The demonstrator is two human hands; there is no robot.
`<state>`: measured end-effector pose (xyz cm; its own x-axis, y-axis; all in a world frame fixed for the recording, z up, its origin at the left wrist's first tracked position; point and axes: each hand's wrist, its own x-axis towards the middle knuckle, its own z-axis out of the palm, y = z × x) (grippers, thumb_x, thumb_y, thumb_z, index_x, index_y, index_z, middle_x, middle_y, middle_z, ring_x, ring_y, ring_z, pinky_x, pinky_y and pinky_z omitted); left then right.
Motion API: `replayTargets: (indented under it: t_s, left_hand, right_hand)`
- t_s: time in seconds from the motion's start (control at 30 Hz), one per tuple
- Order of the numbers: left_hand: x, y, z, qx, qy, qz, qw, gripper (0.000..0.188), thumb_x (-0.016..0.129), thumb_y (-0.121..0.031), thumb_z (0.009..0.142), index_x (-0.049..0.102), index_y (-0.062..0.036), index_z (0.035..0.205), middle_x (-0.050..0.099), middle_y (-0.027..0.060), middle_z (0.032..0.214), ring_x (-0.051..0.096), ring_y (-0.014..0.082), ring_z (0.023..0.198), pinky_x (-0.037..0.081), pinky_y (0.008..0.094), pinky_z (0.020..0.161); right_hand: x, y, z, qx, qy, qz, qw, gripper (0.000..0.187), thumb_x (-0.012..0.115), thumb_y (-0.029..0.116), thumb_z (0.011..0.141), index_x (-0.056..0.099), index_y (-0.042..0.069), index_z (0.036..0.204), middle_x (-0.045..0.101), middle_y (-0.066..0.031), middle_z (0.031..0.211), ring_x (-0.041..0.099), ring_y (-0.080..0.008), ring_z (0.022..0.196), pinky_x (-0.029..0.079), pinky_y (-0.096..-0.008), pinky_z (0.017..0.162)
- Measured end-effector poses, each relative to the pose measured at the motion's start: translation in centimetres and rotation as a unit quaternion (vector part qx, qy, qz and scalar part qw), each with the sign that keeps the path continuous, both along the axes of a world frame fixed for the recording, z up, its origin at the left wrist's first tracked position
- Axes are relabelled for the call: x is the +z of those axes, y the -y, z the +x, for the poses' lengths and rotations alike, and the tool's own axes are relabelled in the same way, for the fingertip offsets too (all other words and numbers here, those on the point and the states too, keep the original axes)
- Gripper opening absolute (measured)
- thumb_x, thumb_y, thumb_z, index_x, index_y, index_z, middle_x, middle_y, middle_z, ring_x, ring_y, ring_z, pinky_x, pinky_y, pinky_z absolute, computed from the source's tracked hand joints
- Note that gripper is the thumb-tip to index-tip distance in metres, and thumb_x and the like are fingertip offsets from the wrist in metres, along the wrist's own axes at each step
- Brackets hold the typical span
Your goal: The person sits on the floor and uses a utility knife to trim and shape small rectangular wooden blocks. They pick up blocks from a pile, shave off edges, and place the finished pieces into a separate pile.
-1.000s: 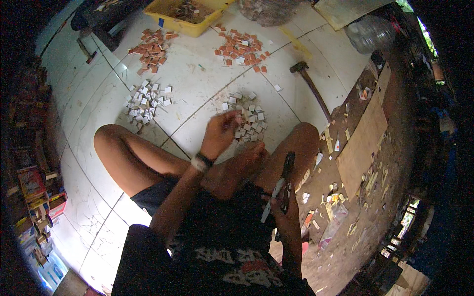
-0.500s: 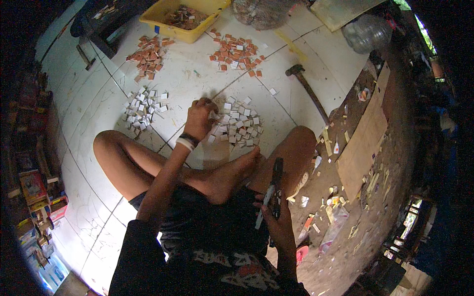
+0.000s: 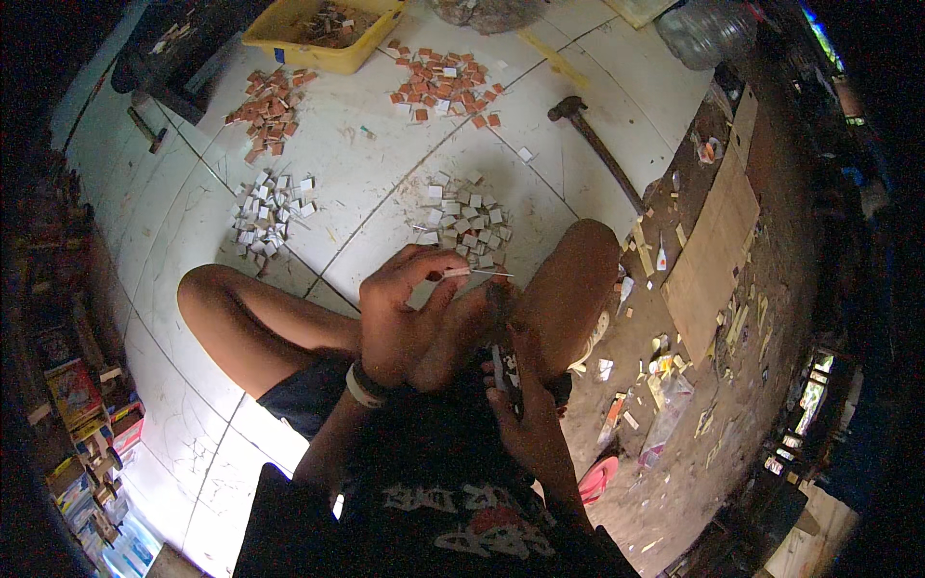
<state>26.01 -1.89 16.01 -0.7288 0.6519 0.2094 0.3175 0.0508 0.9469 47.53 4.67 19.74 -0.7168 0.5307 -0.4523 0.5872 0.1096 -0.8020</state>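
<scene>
My left hand (image 3: pixel 405 303) pinches a small white square piece (image 3: pixel 456 274) between thumb and fingertips, and a thin pin or wire sticks out of it to the right. Close beside it, my right hand (image 3: pixel 525 405) is wrapped round the handles of dark-jawed pliers (image 3: pixel 498 313). The jaws point up near the thin pin; whether they touch it I cannot tell. Just beyond lies a pile of white square pieces (image 3: pixel 472 217) with thin pins among them. A second white pile (image 3: pixel 265 214) sits to the left.
Two orange-brown piles (image 3: pixel 270 106) (image 3: pixel 443 82) lie farther off, near a yellow tub (image 3: pixel 356 50) of pieces. A hammer (image 3: pixel 602 149) rests at the right, another (image 3: pixel 147 130) far left. Cardboard (image 3: pixel 708 270) and scraps cover the dirt floor at right.
My left hand has come back from the white pile toward my lap, now with a white piece in its fingers. The pliers in my right hand have turned more upright, their jaws nearer my left hand.
</scene>
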Motion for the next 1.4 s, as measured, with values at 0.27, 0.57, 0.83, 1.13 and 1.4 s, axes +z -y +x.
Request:
replayTargets:
  t_s: [0.27,0.57,0.83,1.13,1.4]
  left_hand:
    - [1.9,0.7,1.1,0.022,-0.016,-0.033,0.999,0.024,0.077,0.005,0.081,0.076,-0.0032,0.104,0.076,0.0126,0.097,0.074,0.0248,0.088,0.058,0.0334,0.079]
    - [3.4,0.6,1.9,0.033,-0.03,-0.032,0.998,0.027,0.079,0.007,0.078,0.078,-0.0046,0.102,0.077,0.012,0.096,0.073,0.0249,0.087,0.058,0.0346,0.078]
    - [3.2,1.2,1.8,0.045,-0.08,-0.001,0.996,0.021,0.073,0.005,0.081,0.077,-0.0048,0.1,0.075,0.0137,0.092,0.073,0.0287,0.081,0.058,0.0357,0.073]
    - [2.9,2.0,1.5,0.03,-0.066,-0.018,0.997,0.018,0.074,0.004,0.083,0.077,-0.0048,0.097,0.073,0.0133,0.087,0.073,0.0267,0.075,0.057,0.0333,0.067]
    - [3.4,1.5,2.0,0.058,-0.066,0.001,0.996,0.016,0.076,0.002,0.082,0.077,-0.0021,0.097,0.074,0.0138,0.088,0.072,0.0251,0.076,0.056,0.0322,0.069]
  right_hand:
    - [0.9,0.8,-0.7,-0.007,0.019,0.023,1.0,0.068,0.058,0.003,0.102,0.03,0.007,0.164,0.068,-0.0185,0.127,0.066,-0.0277,0.118,0.05,-0.0391,0.104]
    - [1.4,1.0,-1.1,-0.004,0.005,0.055,0.998,0.064,0.057,0.005,0.103,0.032,0.004,0.162,0.061,-0.0242,0.138,0.063,-0.0334,0.125,0.047,-0.042,0.108]
    - [2.0,0.5,-1.4,0.059,-0.008,0.115,0.992,0.064,0.057,0.005,0.102,0.033,0.002,0.161,0.04,-0.0265,0.161,0.034,-0.0417,0.153,0.026,-0.0488,0.125]
    - [2.0,-0.3,-0.8,0.111,-0.015,0.16,0.981,0.068,0.058,0.003,0.1,0.032,0.004,0.162,0.045,-0.0249,0.157,0.045,-0.0384,0.146,0.034,-0.0473,0.121]
    - [0.9,1.4,-0.4,-0.017,-0.01,0.02,1.0,0.069,0.057,0.002,0.102,0.028,0.007,0.164,0.065,-0.0182,0.131,0.064,-0.0263,0.119,0.048,-0.0385,0.105]
